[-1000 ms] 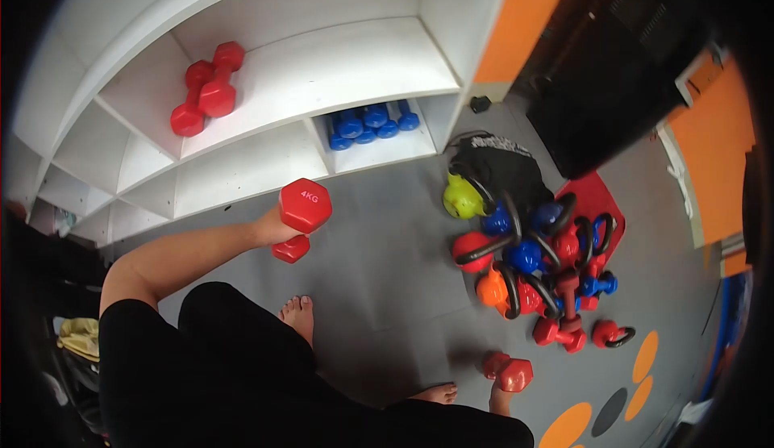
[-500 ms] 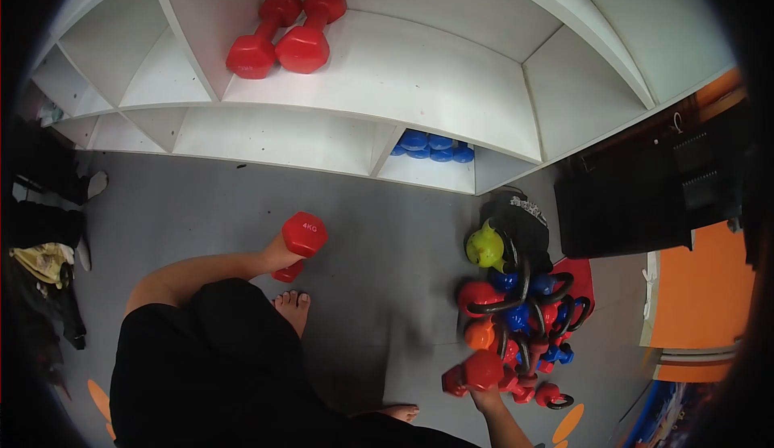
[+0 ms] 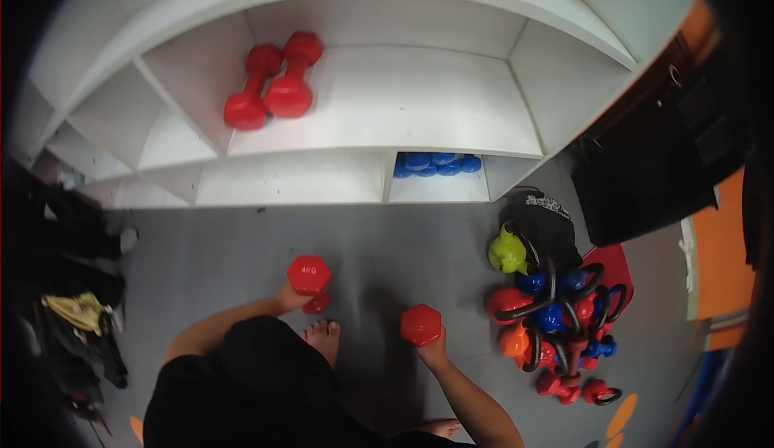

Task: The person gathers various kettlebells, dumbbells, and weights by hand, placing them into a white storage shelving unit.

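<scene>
My left hand (image 3: 290, 296) is wrapped round a red dumbbell marked 4KG (image 3: 309, 275), held over the grey floor near my foot. To its right, my right hand (image 3: 433, 346) grips another red dumbbell (image 3: 421, 325), whose near end hides most of the fingers. Two red dumbbells (image 3: 289, 95) (image 3: 245, 111) lie side by side at the left of the white shelf (image 3: 419, 117). Blue dumbbells (image 3: 448, 168) are in a lower compartment.
On the floor at right lies a pile of kettlebells and dumbbells (image 3: 551, 317), with a yellow-green kettlebell (image 3: 507, 252) and a black bag (image 3: 542, 220) behind. Dark clothes and bags (image 3: 89, 319) are at far left. A black cabinet (image 3: 645, 182) stands at right.
My right hand has moved left with its dumbbell, away from the pile and nearer my left hand. The view has shifted, so the shelf appears lower.
</scene>
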Tool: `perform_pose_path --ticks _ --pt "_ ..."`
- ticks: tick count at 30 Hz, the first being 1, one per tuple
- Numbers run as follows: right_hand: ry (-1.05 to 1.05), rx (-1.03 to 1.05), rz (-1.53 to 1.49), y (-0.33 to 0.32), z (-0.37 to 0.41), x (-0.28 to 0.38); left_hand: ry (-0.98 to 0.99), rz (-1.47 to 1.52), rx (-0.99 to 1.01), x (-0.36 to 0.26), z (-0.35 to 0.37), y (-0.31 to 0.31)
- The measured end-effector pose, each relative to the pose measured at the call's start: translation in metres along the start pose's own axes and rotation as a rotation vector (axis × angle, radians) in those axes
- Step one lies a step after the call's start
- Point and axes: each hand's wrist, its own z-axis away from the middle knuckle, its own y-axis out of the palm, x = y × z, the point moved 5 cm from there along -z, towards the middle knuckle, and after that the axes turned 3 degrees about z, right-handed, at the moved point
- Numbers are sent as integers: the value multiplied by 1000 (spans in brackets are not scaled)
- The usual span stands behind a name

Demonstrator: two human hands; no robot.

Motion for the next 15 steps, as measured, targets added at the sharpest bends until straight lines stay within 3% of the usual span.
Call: perform_pose_path --ticks 4,5,6,7,10,12,14,15 --pt "-8 -88 96 -1 -3 -14 23 56 -46 -56 -17 -3" --pt "-6 -84 97 -1 -5 -21 -86 23 37 -83 -27 -11" --pt "-120 -100 341 -1 -1 -24 -204 -6 119 -112 -31 -18" --pt "-249 -107 584 1 0 -22 -169 113 113 -155 -37 -26" --pt "-285 -145 495 2 -2 -19 -167 296 41 -280 -68 -51" --pt "-289 -107 591 8 -6 -23 -110 266 -169 -342 -102 -73" --pt "-303 -84 695 12 -13 -27 -268 286 -22 -373 -148 -88" --pt "-187 -85 678 13 -17 -34 -325 276 -50 -385 -171 -95"
